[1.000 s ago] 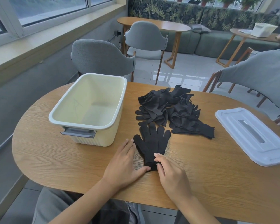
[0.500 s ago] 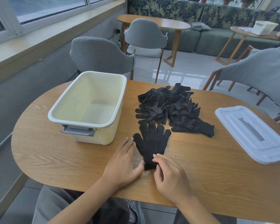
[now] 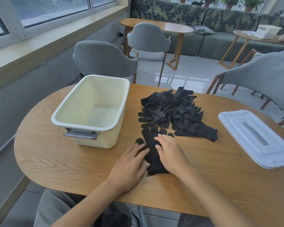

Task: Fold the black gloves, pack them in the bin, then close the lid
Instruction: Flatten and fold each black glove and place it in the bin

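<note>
Both hands [image 3: 129, 166] [image 3: 170, 152] flat, grip apart, pressing black glove [image 3: 152, 154]; no legible writing.

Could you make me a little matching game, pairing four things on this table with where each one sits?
Things:
1. cream plastic bin
2. white plastic lid
3. loose pile of black knit gloves
4. single flat black glove

Places:
A. far right of the table
B. under both hands
C. left side of the table
D. middle, between bin and lid

Pairs: 1-C, 2-A, 3-D, 4-B
</note>
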{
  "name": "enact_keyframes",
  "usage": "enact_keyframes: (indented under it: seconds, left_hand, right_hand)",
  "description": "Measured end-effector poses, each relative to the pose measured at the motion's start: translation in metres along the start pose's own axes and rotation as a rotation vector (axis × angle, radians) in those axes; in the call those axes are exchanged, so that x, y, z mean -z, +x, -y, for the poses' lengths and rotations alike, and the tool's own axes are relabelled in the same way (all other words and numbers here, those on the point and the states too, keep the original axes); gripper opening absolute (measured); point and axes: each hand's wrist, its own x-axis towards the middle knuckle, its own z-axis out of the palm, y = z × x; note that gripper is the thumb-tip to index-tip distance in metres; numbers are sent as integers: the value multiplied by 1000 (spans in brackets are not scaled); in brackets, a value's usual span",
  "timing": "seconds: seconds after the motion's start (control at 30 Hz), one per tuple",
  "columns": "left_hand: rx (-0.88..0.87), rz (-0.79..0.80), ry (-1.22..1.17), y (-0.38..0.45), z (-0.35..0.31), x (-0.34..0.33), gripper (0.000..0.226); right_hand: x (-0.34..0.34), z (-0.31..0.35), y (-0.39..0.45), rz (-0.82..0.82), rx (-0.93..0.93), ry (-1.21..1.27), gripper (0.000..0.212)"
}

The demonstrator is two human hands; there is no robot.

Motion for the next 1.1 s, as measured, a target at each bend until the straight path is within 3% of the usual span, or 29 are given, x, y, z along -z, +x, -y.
enact_keyframes:
  seconds: [0.27, 0.43, 0.6, 1.0, 1.1]
  left_hand:
    - [17, -9, 9, -1, -2, -1, 50]
    - [16, -2, 24, -2, -2, 0, 55]
    - [14, 6, 23, -2, 0, 0, 56]
    - [-6, -60, 59, -5, -4, 1, 52]
    - [-38, -93, 39, -8, -7, 5, 44]
  right_hand:
    - [-19, -7, -4, 83, 138, -175, 47]
    - [-6, -2, 10, 70, 228, -157, 48]
    - [-17, -8, 30, 179, 307, -224, 54]
    - [-23, -11, 29, 207, 311, -295, 55]
    - [-21, -11, 24, 131, 241, -250, 54]
